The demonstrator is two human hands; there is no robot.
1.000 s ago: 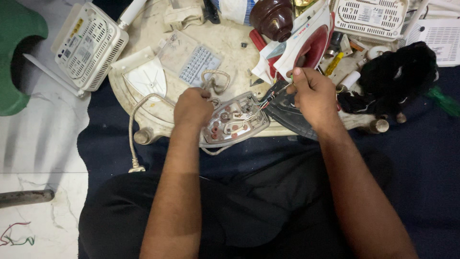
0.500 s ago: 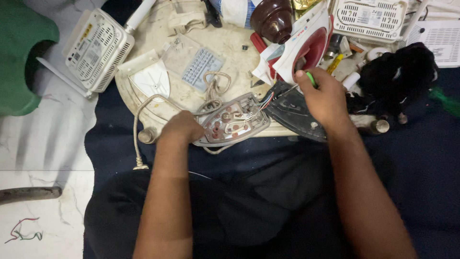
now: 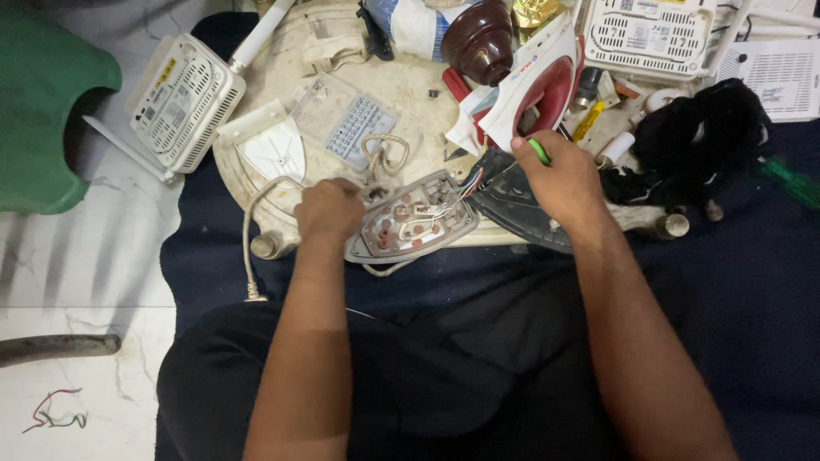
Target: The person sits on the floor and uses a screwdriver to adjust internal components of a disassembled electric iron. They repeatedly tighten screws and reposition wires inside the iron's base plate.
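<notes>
An opened electric iron's metal soleplate (image 3: 414,224) with exposed wiring lies on a small round cream stool top (image 3: 401,85). My left hand (image 3: 329,209) grips the soleplate's left end, beside the white cord (image 3: 249,230). My right hand (image 3: 559,175) is closed around a green-handled tool (image 3: 538,150) and rests over the iron's dark base part (image 3: 512,201). The iron's red and white shell (image 3: 538,85) lies just beyond my right hand. Thin wires run from the soleplate toward the dark part.
White routers sit at the upper left (image 3: 179,98) and upper right (image 3: 649,34). A brown ceramic piece (image 3: 483,38), a clear blister pack (image 3: 354,128), a black cloth (image 3: 700,137) and a green plastic stool (image 3: 43,111) surround the work spot. My lap is on dark fabric.
My right hand moved up from the soleplate's edge and now holds the green-handled tool. My left hand slid left along the soleplate to its end.
</notes>
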